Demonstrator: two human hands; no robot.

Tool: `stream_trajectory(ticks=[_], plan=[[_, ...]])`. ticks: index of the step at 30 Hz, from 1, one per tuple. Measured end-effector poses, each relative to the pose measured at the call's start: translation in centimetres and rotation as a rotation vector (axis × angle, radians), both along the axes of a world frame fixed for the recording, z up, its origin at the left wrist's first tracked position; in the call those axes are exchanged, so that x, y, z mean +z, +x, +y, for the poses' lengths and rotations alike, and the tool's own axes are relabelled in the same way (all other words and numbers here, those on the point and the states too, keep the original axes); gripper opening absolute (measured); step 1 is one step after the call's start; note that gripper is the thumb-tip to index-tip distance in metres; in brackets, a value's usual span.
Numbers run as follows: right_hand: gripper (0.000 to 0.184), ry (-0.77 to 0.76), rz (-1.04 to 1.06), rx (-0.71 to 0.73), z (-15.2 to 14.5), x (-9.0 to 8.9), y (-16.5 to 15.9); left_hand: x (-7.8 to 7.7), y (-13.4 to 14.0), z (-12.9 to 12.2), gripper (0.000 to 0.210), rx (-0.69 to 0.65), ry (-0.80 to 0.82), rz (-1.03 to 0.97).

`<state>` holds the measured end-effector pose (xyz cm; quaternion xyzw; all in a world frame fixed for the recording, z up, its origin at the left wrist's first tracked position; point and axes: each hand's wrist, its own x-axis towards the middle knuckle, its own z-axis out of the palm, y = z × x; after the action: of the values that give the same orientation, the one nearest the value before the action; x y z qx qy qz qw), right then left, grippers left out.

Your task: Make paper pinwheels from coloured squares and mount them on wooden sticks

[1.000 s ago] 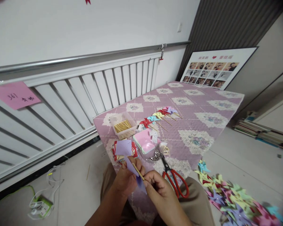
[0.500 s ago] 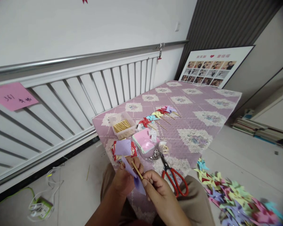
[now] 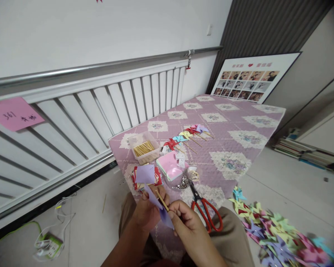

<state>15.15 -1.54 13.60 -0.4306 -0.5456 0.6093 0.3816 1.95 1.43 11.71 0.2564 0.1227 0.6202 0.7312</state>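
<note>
My left hand is closed around a folded purple paper pinwheel, which stands edge-on above my lap. Pinched between the fingers of my right hand is a thin wooden stick, its far end against the pinwheel. Whether the stick is fixed to the paper I cannot tell. Scissors with red handles lie just right of my right hand. Beyond my left hand sits a stack of coloured paper squares, a purple one on top.
On the flowered tablecloth stand a clear box of sticks, a tray of pastel paper, metal pins and a small round tub. Finished pinwheels lie behind. Many more pinwheels are heaped at lower right.
The purple pinwheel and the stick have shifted very slightly in my hands. Both hands keep their grip, and the things on the table have not moved.
</note>
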Motion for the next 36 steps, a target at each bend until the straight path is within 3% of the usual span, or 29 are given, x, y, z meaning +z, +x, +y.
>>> stream_trajectory(ticks=[13,26,36], plan=[[0.023,0.044,-0.044,-0.003,0.10,0.86,-0.02,0.33,0.01,-0.13,0.030,0.014,0.010,-0.011],[0.027,0.047,-0.025,-0.019,-0.16,0.77,-0.07,0.26,0.01,-0.22,0.032,0.017,-0.022,0.002],[0.030,0.100,-0.008,-0.074,-0.28,0.27,-0.38,0.17,0.01,-0.20,0.019,-0.027,-0.024,-0.077]])
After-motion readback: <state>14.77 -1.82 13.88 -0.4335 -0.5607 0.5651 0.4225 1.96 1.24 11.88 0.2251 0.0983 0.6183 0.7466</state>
